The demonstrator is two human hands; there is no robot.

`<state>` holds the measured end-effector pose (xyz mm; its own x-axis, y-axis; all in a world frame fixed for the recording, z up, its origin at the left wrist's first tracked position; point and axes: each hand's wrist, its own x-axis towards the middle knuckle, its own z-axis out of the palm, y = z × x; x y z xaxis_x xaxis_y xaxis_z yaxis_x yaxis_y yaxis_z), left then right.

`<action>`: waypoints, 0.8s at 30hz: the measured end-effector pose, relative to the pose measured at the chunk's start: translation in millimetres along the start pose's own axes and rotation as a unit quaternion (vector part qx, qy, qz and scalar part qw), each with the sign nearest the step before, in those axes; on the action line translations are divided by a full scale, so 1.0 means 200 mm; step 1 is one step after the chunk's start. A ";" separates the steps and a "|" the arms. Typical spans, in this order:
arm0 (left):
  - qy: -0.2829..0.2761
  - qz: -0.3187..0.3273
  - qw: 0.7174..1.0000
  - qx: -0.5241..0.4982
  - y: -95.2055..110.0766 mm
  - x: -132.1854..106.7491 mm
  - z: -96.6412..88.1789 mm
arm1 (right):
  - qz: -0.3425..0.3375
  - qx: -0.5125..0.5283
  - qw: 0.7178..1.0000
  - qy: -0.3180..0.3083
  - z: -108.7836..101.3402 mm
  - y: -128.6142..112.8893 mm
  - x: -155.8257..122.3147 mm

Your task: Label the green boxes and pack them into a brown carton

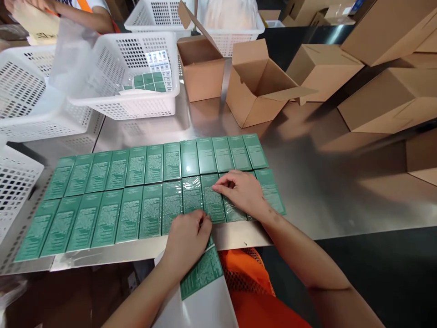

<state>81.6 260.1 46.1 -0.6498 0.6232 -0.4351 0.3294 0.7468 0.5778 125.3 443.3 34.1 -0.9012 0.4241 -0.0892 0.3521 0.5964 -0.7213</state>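
Observation:
Two rows of green boxes (134, 168) with printed faces lie side by side on the metal table. Above the front row, toward its right end, is my right hand (244, 191), thumb and forefinger pinched together; anything between them is too small to tell. My left hand (187, 239) is curled closed at the front edge of the row, its fingertips close to a green box (213, 200). Under that wrist a green printed piece (201, 273) lies on a white surface (205, 307) below the table edge. What the left fingers hold is hidden.
A white basket (136, 107) at the back holds sheets with green labels (149, 82). Open cardboard boxes (256, 98) stand behind the rows, with more cartons (324, 68) at right. Another person's arm (85, 18) shows at upper left beside white baskets (44, 120).

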 end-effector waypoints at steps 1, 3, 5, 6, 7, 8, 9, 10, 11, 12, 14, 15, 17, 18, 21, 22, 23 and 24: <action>-0.001 0.000 1.000 0.003 0.00 0.00 0.00 | 0.001 -0.002 1.000 0.001 0.00 0.00 0.00; -0.004 -0.002 1.000 0.005 0.00 0.00 0.00 | -0.001 -0.005 1.000 0.000 0.01 0.01 0.00; -0.003 -0.006 1.000 0.003 0.00 0.00 0.01 | -0.001 -0.006 1.000 0.000 0.01 0.01 -0.01; -0.003 -0.007 1.000 0.003 0.00 0.00 0.01 | 0.000 -0.007 1.000 0.000 0.01 0.01 -0.01; -0.004 -0.009 1.000 0.002 0.00 0.00 0.01 | 0.002 -0.008 1.000 0.001 0.01 0.01 -0.01; -0.004 -0.011 1.000 0.001 0.00 0.00 0.01 | 0.003 -0.009 1.000 0.001 0.01 0.01 -0.01; -0.005 -0.013 1.000 0.000 0.00 0.00 0.01 | 0.003 -0.010 1.000 0.002 0.01 0.01 -0.01; -0.007 -0.015 1.000 0.000 0.00 0.00 0.01 | 0.002 -0.012 1.000 0.003 0.02 0.01 -0.02; -0.006 -0.017 1.000 0.000 0.00 0.00 0.01 | 0.002 -0.013 1.000 0.004 0.02 0.01 -0.02; -0.005 -0.018 1.000 0.000 0.00 0.00 0.01 | 0.001 -0.013 1.000 0.006 0.02 0.00 -0.02; -0.004 -0.017 1.000 0.003 0.00 0.00 0.02 | -0.001 -0.014 1.000 0.008 0.02 0.00 -0.02; -0.004 -0.017 1.000 0.007 0.00 0.00 0.02 | -0.004 -0.016 1.000 0.009 0.03 0.00 -0.03; -0.005 -0.015 1.000 0.026 0.01 0.01 0.02 | -0.014 -0.026 0.999 0.021 0.03 0.01 -0.04; -0.007 -0.013 0.999 0.039 0.02 0.01 0.02 | -0.019 -0.035 0.999 0.030 0.04 0.01 -0.04; -0.010 -0.008 0.997 0.078 0.03 0.02 0.01 | -0.020 -0.039 0.997 0.062 0.05 0.03 -0.03; -0.012 -0.006 0.997 0.081 0.03 0.01 0.00 | -0.026 -0.025 0.997 0.073 0.05 0.03 -0.03; -0.016 -0.003 0.997 0.075 0.02 0.00 0.00 | -0.044 -0.005 0.996 0.081 0.04 0.01 -0.04; -0.020 0.001 0.998 0.059 0.01 -0.02 -0.01 | -0.079 0.020 0.993 0.090 0.02 -0.01 -0.06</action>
<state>82.6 259.4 50.7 -0.6223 0.6313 -0.4628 0.4107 0.7667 0.4934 133.4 434.0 33.4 -0.8833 0.4444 0.1496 0.1958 0.6394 -0.7435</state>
